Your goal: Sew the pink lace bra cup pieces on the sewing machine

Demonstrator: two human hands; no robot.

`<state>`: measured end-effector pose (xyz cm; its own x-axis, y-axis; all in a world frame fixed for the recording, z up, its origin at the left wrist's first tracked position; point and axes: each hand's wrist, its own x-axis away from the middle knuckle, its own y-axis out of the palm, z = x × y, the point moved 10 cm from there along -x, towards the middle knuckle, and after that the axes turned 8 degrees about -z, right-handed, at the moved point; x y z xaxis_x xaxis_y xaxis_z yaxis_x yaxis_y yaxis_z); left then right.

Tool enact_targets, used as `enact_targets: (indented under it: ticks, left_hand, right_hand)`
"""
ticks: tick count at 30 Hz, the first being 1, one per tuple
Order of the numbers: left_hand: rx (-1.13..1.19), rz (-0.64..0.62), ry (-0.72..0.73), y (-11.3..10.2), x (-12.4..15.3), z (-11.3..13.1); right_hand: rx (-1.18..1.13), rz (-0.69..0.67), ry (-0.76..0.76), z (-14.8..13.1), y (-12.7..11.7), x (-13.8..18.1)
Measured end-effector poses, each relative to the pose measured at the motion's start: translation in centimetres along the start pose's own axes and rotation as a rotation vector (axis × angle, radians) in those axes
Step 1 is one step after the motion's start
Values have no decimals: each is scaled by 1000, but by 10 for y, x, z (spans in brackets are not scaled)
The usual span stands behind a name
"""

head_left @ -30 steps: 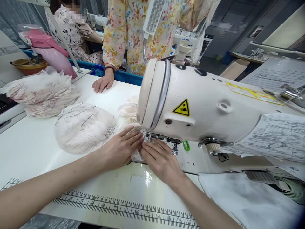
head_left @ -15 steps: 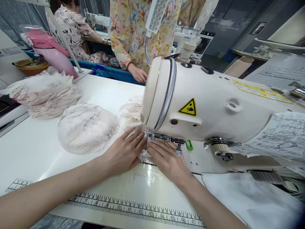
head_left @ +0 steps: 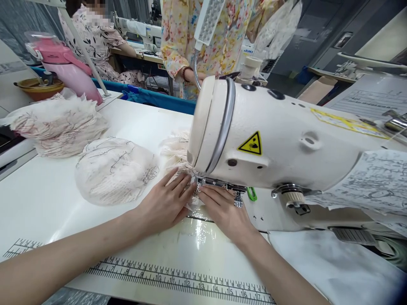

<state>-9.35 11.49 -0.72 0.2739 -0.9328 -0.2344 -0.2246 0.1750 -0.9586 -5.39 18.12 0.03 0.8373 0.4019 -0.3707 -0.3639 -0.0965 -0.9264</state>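
Note:
My left hand (head_left: 163, 203) lies flat with fingers stretched out, pressing a small cream lace fabric piece (head_left: 178, 159) onto the table just left of the presser foot (head_left: 199, 183). My right hand (head_left: 224, 209) lies flat beside it, fingers extended under the head of the white sewing machine (head_left: 273, 144), also resting on the fabric's edge. The fingertips of both hands nearly meet at the needle area.
A round cream fabric bundle (head_left: 114, 169) and a larger ruffled pile (head_left: 57, 125) lie to the left. A printed ruler (head_left: 178, 281) runs along the table's front edge. A pink bottle (head_left: 63, 63) stands far left. A person in a floral dress (head_left: 203, 38) stands behind the machine; another sits beyond.
The standing person's hand has lifted off the table and drawn back to the right. My hands stay flat on the fabric by the presser foot.

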Motion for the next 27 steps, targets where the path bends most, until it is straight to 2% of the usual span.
enact_targets:
  ticks: [10,13,19,27]
  left_hand:
    - [16,22,-23,1,-3,-3]
    - [8,62,-29,-3,-3,-2]
    - [49,180,137,-15,3,12]
    - [76,172,139,-17,1,8]
  right_hand:
    - [50,-18,91,10,3,-1]
    - [61,-14,123,13,2,-2]
    - [86,14,37,4,-3,-3]
    - [83,-7,16,-2,1,1]
